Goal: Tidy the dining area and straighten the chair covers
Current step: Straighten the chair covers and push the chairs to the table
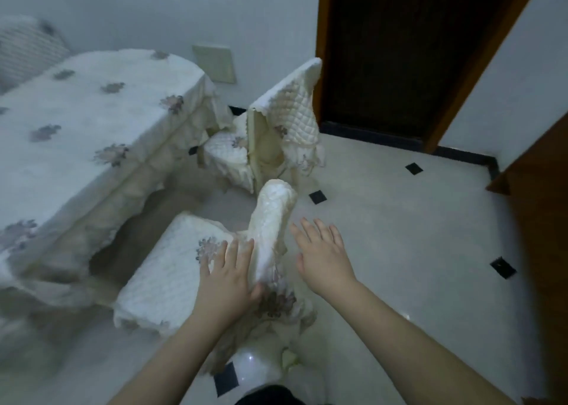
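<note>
Directly below you, the near chair (pixel 172 269) stands beside the desk (pixel 92 112), its seat under a quilted white cover with a floral motif. Its backrest cover (pixel 272 220) stands edge-on to you, narrow and upright, with its lower frill spilling toward the floor (pixel 415 235). Your left hand (pixel 226 277) lies flat with fingers extended, the palm over the rear of the seat and the thumb side touching the base of the backrest cover; it grasps nothing. Your right hand (pixel 322 251) hovers just right of the backrest cover, fingers spread and released, with no visible contact. Beyond, the far chair (pixel 246 152) stands at the desk end, its cover (pixel 295 109) hanging askew and leaving part of the backrest frame exposed. The desk carries a white floral cloth with a scalloped skirt. The floor is pale tile with small black diamond insets. A dark wooden door (pixel 399 51) stands behind the far chair. The picture is slightly blurred, so fine fabric folds cannot be resolved.
</note>
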The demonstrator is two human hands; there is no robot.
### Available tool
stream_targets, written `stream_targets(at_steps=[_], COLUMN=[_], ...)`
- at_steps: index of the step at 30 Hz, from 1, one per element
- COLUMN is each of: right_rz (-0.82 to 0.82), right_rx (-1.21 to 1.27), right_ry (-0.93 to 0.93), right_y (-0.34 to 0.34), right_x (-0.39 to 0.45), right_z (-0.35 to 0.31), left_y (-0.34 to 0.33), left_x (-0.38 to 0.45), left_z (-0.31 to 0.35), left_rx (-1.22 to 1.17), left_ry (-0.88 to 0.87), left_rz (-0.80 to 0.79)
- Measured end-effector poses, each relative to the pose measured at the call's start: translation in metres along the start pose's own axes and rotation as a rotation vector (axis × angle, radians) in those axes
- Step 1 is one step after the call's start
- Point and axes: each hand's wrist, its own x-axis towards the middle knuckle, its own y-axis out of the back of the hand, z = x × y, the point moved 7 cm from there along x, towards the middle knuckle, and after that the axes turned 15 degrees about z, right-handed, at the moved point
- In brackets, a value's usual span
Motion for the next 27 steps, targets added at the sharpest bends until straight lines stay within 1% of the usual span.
stream_targets(at_steps=[2,4,6,7,10,13,17,18,20,21,22,24,27], right_rz=[-0.054,-0.065,-0.061,-0.085,-0.118,-0.156,-0.197,-0.208,-0.236,-0.269,-0.31,-0.364,-0.38], right_rx=[0.002,-0.001,-0.007,-0.012,-0.055,-0.038,0.032,0.047,0.075,0.081,0.082,0.102,0.152], right_ry=[0.062,0.13,0.217,0.267,0.404,0.469,0.571,0.618,0.724,0.78,0.833,0.901,0.97], right_y=[-0.015,-0.028,-0.041,-0.047,-0.064,-0.081,-0.094,-0.096,-0.097,-0.097,-0.098,-0.098,-0.098], right_x=[0.023,0.045,0.063,0.07,0.086,0.097,0.105,0.109,0.118,0.122,0.124,0.13,0.14], right_z=[-0.005,-0.009,-0.015,-0.018,-0.024,-0.025,-0.026,-0.027,-0.031,-0.034,-0.036,-0.038,-0.036], left_y=[-0.01,-0.019,-0.02,-0.022,-0.027,-0.029,-0.035,-0.036,-0.039,-0.04,-0.039,-0.036,-0.035], left_x=[-0.001,0.002,0.01,0.013,0.017,0.016,0.001,-0.003,-0.01,-0.013,-0.015,-0.023,-0.043], left_z=[-0.012,-0.018,-0.018,-0.016,-0.009,-0.002,0.0,-0.001,-0.002,-0.002,-0.002,-0.004,-0.003], left_rx=[0.0,0.0,0.002,-0.008,-0.08,-0.139,-0.194,-0.195,-0.207,-0.197,-0.189,-0.18,-0.138], left_ry=[0.051,0.061,0.076,0.093,0.184,0.266,0.33,0.353,0.411,0.433,0.471,0.583,0.719], left_rz=[-0.019,-0.027,-0.004,0.0,-0.023,-0.036,0.005,-0.016,-0.147,-0.172,-0.17,-0.115,-0.015])
